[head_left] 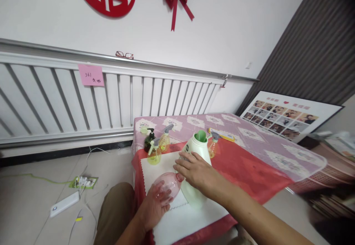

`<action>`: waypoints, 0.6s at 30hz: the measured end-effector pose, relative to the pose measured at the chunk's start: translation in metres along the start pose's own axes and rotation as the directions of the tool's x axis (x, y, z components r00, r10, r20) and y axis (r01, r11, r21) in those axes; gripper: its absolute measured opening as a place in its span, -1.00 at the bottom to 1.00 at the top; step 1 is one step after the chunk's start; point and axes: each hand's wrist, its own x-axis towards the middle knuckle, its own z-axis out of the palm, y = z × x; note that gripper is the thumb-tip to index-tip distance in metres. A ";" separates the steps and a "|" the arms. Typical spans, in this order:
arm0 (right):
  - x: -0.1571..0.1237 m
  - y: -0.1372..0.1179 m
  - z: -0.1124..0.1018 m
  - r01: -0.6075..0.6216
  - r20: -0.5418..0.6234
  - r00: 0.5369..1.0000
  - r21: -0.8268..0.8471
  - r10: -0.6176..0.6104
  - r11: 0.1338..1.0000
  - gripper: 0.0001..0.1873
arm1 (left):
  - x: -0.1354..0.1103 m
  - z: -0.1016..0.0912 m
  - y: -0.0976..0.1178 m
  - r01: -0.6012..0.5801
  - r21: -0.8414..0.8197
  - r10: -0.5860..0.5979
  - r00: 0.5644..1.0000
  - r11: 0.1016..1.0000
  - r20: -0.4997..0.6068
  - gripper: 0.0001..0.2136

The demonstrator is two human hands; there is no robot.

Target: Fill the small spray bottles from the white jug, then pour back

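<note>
My left hand (155,208) is wrapped around a clear pink bottle (168,186), which is tilted on its side with its neck pointing right. The fingers show through the pink wall. My right hand (195,171) is stretched out, palm down, over the bottle's neck end; its thumb is hidden, and contact with the neck is unclear. Just behind that hand stands a big pale green jug (205,150) with a darker green spout piece (200,136) in its open mouth. The hand and forearm cover part of the jug.
A yellow spray bottle (154,156), another spray bottle (165,141) and a dark pump bottle (149,139) stand at back left. One more spray bottle (213,147) is behind the jug. A white mat (177,226) lies on red cloth (244,167). A power strip (84,182) with cords is on the floor.
</note>
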 end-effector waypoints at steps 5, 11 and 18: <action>-0.015 0.002 0.014 -0.060 -0.030 0.998 0.083 0.062 0.995 -0.56 | -0.003 0.004 0.002 0.004 0.029 -0.004 1.000 1.000 0.004 -0.56; -0.024 -0.003 0.014 -0.128 -0.052 0.989 0.127 0.135 0.984 -0.48 | -0.001 0.001 0.001 0.001 0.022 -0.001 1.000 1.000 0.002 -0.58; -0.048 -0.025 0.002 -0.313 -0.252 0.875 0.356 0.413 0.881 -0.83 | 0.001 -0.007 0.001 0.013 0.004 -0.013 0.997 1.000 0.070 -0.58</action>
